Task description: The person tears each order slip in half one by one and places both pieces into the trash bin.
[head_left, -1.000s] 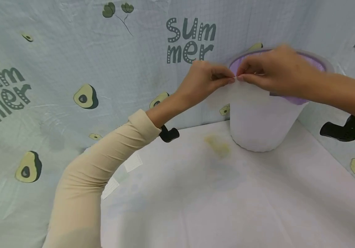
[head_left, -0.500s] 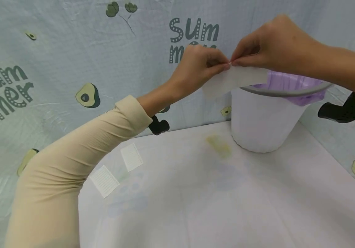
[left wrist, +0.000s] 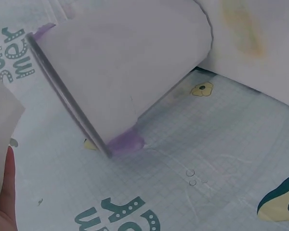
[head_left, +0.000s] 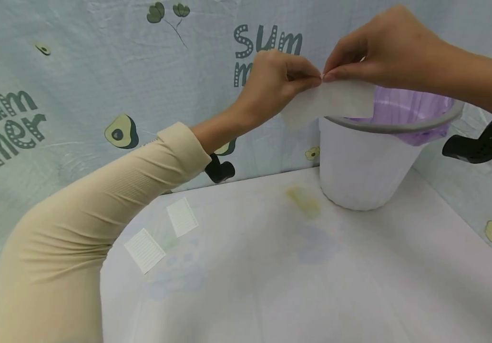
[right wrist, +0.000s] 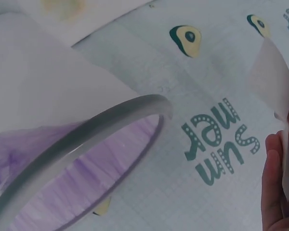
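A small white sheet of paper (head_left: 351,98) hangs from both hands in front of the bin's upper left side in the head view. My left hand (head_left: 277,78) pinches its top edge between thumb and finger. Right beside that pinch, the right hand (head_left: 385,50) grips the same edge, fingertips nearly touching. The paper spreads out below on either side, its left part angled. In the right wrist view, the paper (right wrist: 272,77) appears folded or split near the fingers; which one, I cannot tell. The left wrist view catches only a corner of the paper (left wrist: 4,118).
Below and behind the hands stands a white bin (head_left: 362,166) with a grey rim (head_left: 394,128) and a purple liner bag (head_left: 413,107). Two lined white paper pieces (head_left: 145,251) lie on the white table (head_left: 271,286) at left. A printed curtain (head_left: 78,85) hangs behind.
Both hands have risen from in front of the bin, lifting the paper and uncovering the rim. The left forearm swung left, exposing the paper pieces on the table.
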Demonstrator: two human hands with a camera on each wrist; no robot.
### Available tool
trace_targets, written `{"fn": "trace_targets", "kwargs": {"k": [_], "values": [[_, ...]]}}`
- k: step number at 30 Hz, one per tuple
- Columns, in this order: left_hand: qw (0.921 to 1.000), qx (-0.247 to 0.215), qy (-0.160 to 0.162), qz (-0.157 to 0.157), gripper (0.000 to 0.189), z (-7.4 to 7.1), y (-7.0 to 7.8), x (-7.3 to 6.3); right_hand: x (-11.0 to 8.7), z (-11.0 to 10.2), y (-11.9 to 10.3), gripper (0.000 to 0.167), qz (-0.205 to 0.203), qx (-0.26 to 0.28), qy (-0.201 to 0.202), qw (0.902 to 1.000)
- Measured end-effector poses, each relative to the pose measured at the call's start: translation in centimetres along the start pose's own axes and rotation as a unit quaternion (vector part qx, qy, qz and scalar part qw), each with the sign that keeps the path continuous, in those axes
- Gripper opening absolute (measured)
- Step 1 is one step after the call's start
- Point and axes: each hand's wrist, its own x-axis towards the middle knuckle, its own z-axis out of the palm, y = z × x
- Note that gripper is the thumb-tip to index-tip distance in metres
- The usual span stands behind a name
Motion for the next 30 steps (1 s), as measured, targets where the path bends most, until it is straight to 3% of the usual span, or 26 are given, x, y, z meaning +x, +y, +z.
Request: {"fn": "trace_targets", "kwargs": {"k": [6, 15, 26, 30], "values": [[0.9992, -0.018, -0.025, -0.023, 0.015, -0.1, 0.3, 0.7, -0.4, -0.2, 0.4, 0.01, 0.019, 0.009, 0.006, 0.9998], [0.9968, -0.03, -0.052, -0.053, 0.015, 0.4, -0.1, 1.7, -0.5, -0.5, 1.9, 0.014, 0.079, 0.031, -0.035, 0.9957], [0.9922, -0.059, -0.047, -0.099, 0.012, 1.1, -0.7, 2.5, -0.9, 0.1, 3.1, 0.014, 0.153, 0.069, -0.04, 0.9851], [0.9894, -0.077, -0.049, -0.112, 0.012, 1.2, -0.9, 2.4, -1.0, 0.4, 3.2, 0.016, 0.16, 0.076, -0.039, 0.9834]]}}
